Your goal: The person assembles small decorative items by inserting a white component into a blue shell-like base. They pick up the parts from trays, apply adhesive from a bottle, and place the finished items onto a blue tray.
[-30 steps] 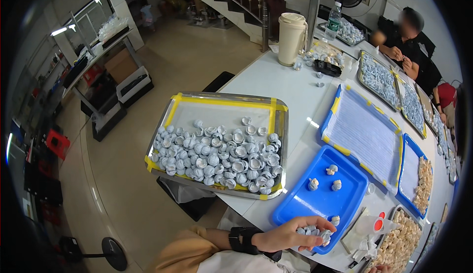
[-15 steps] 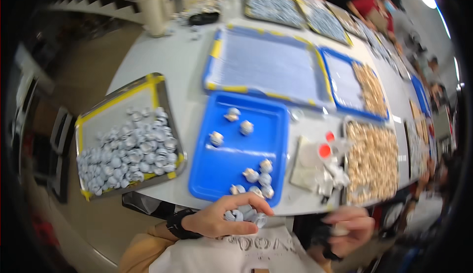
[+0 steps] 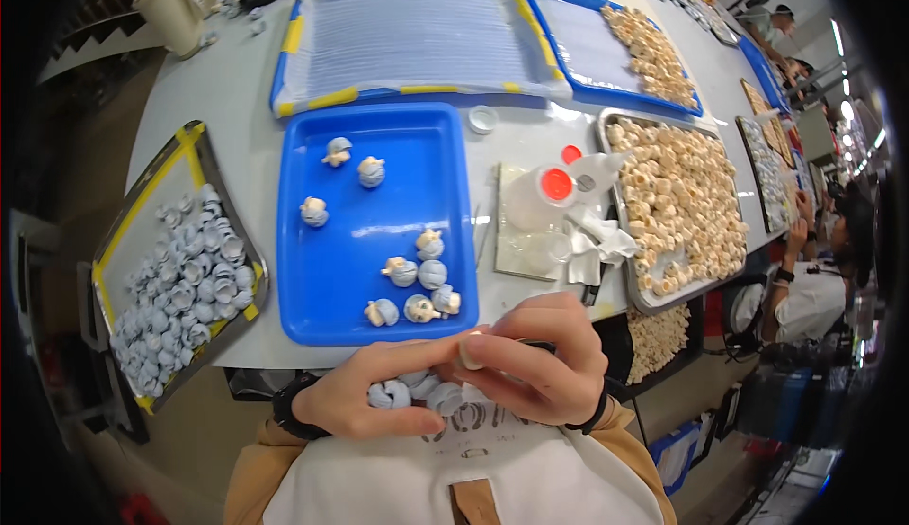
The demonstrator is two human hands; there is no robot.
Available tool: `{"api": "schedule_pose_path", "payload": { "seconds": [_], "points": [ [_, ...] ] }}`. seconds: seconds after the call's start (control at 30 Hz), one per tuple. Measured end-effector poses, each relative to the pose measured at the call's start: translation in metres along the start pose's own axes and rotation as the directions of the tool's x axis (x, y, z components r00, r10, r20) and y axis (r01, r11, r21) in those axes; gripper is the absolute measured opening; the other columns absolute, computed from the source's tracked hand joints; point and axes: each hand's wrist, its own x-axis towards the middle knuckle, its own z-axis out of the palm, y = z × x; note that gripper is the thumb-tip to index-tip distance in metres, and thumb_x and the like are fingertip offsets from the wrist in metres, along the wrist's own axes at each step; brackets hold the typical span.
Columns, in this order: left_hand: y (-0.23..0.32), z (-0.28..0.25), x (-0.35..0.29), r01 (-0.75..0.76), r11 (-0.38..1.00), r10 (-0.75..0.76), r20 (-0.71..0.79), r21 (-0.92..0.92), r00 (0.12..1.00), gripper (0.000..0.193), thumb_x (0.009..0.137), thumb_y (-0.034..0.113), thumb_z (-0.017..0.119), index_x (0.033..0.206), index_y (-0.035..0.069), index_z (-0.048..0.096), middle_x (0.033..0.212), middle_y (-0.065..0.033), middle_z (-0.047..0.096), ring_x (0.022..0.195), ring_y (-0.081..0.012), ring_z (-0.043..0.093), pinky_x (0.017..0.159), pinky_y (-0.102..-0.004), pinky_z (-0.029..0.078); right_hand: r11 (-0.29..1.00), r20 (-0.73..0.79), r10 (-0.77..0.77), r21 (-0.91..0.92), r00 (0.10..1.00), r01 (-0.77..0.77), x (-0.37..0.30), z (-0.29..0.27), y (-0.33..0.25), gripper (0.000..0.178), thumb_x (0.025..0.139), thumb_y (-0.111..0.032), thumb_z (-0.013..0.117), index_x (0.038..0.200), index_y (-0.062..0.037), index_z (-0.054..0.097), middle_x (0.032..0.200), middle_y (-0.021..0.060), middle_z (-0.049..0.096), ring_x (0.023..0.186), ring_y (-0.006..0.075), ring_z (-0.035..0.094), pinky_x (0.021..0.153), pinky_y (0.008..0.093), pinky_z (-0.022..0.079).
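White tabletop [image 3: 232,99] spreads beneath several trays, and just off its near edge I bring both bare hands together. With the right hand [image 3: 559,359] I pinch a small, pale beige piece [image 3: 469,349] between thumb and index finger, just beyond the near right corner of a shallow, bright-blue plastic tray [image 3: 341,260]. My left hand [image 3: 341,392] curls loosely around rounded, pale grey-blue shells [image 3: 388,394]; its index fingertip reaches the piece, though I cannot tell how firmly it presses. I judge a light pinch best, left palm cupped so nothing spills or gets squashed, both wrists steady and close.
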Motion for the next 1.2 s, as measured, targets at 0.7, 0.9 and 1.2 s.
{"api": "schedule_pose_path", "payload": {
  "seconds": [0.7,0.9,1.2],
  "points": [
    [-0.023,-0.006,-0.012,-0.106,0.926,-0.042,-0.379,-0.361,0.925,0.037,0.081,0.012,0.069,0.112,-0.001,0.055,0.099,-0.0081,0.058,0.086,-0.0109,0.055,0.077,-0.025,0.043,0.794,0.033,0.487,-0.434,0.873,-0.427,-0.004,-0.048,0.039,0.023,0.072,-0.001,0.072,0.094,-0.0008,0.064,0.077,0.0085,0.059,0.07,0.0245,0.058,0.062,0.0329,0.045],
    [-0.022,-0.008,-0.014,-0.04,0.926,-0.117,-0.386,-0.377,0.915,0.04,0.079,0.008,0.066,0.115,-0.003,0.055,0.104,-0.0089,0.059,0.089,-0.0105,0.056,0.079,-0.0249,0.044,0.797,0.098,0.47,-0.474,0.877,-0.374,0.001,-0.045,0.043,0.022,0.072,-0.003,0.072,0.092,-0.0014,0.064,0.076,0.0081,0.057,0.07,0.0256,0.056,0.061,0.0348,0.045],
    [-0.025,-0.004,-0.011,-0.111,0.909,-0.077,-0.424,-0.402,0.902,0.041,0.082,0.014,0.069,0.113,0.001,0.045,0.099,-0.0098,0.058,0.089,-0.0124,0.057,0.077,-0.0268,0.047,0.807,0.068,0.488,-0.415,0.87,-0.42,-0.007,-0.047,0.042,0.025,0.071,0.0,0.072,0.093,-0.0002,0.063,0.079,0.0098,0.06,0.073,0.0253,0.058,0.063,0.0337,0.046]
  ]
}}
